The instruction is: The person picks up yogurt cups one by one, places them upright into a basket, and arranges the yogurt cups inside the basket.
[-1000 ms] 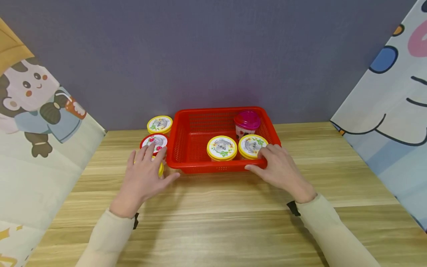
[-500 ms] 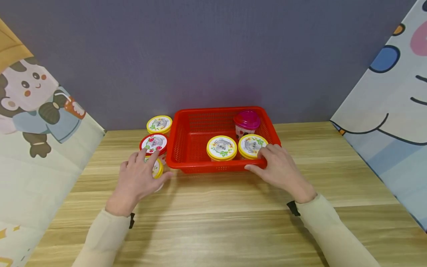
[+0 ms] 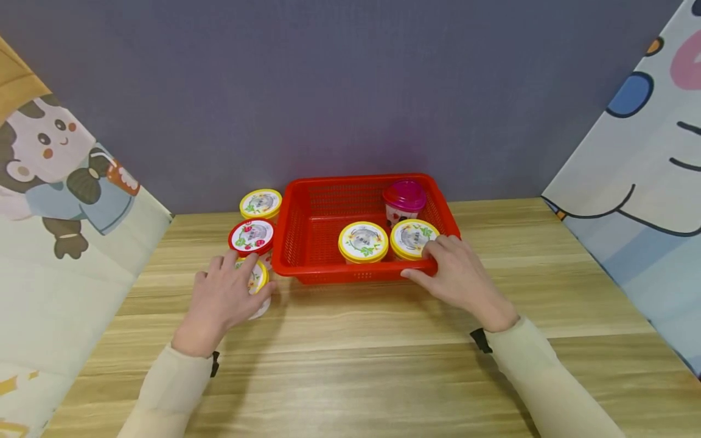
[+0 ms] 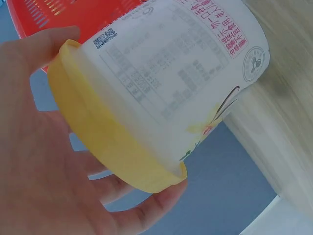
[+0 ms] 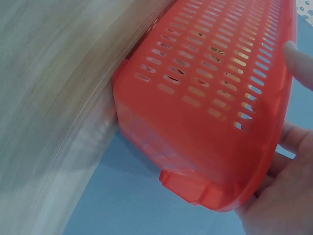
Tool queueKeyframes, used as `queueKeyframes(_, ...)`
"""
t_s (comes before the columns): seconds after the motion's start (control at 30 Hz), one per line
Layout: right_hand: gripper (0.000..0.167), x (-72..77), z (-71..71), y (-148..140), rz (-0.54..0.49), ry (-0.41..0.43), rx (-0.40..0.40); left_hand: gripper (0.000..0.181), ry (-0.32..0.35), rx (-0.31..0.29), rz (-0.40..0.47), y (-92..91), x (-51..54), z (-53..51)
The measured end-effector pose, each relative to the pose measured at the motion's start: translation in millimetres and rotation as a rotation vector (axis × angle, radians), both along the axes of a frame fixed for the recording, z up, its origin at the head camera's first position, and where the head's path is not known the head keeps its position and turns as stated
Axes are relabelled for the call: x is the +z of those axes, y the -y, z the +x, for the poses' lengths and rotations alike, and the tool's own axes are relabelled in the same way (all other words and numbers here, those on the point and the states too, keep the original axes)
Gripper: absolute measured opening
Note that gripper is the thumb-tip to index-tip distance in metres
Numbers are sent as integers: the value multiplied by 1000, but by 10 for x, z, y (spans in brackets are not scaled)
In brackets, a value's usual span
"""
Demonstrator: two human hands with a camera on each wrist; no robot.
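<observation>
- While the red basket (image 3: 323, 274) sits on the wood-grain table (image 3: 350, 371) in the head view, the person's left hand (image 3: 221, 296) is just to its left, gripping the near tub (image 3: 257, 278) by its yellow lid.
- Head view, left of the basket: beyond the near tub, a red-lidded tub (image 3: 252, 236) and then a far yellow-lidded tub (image 3: 260, 204) follow the basket's left side away from the person.
- Head view, at the basket's near right corner: the right hand (image 3: 460, 274) grips the rim.
- Head view, inside the basket: a left inner tub (image 3: 364, 242) and a right inner tub (image 3: 411, 237), both yellow-lidded, stand side by side along the near wall; behind the right one is a cup with a magenta lid (image 3: 405, 196).
- Head view, around the basket: a grey partition (image 3: 350, 91) rises behind it, with cartoon panels well apart on its left (image 3: 104, 243) and right (image 3: 652, 176).
- Left wrist view: thumb and fingers curl about the near tub's lid; its white side carries a QR code (image 4: 105, 38) and printed text. The basket shows just beyond. Whether the tub's base touches the table, I cannot tell.
- Right wrist view: the thumb and partly hidden fingers hold the rim of the basket, whose wall is slotted.
</observation>
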State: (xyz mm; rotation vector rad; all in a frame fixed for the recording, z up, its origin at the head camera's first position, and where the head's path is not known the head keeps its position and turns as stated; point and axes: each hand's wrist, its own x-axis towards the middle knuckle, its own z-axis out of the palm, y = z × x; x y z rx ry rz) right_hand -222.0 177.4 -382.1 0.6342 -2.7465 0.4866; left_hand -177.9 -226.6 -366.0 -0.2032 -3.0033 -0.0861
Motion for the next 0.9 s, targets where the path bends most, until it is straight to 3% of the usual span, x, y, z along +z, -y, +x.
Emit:
queueKeyframes(0.13,47,5,0,2,3,5,-1,65,42,-2,-5,1,38,-24)
queueKeyframes(0.6,47,23,20,10,3,-4,-2,74,306,23,25,-9,222,-153)
queueKeyframes(0.9,46,25,11,9,9,-4,-1,77,394,69,36,-30,240,-168)
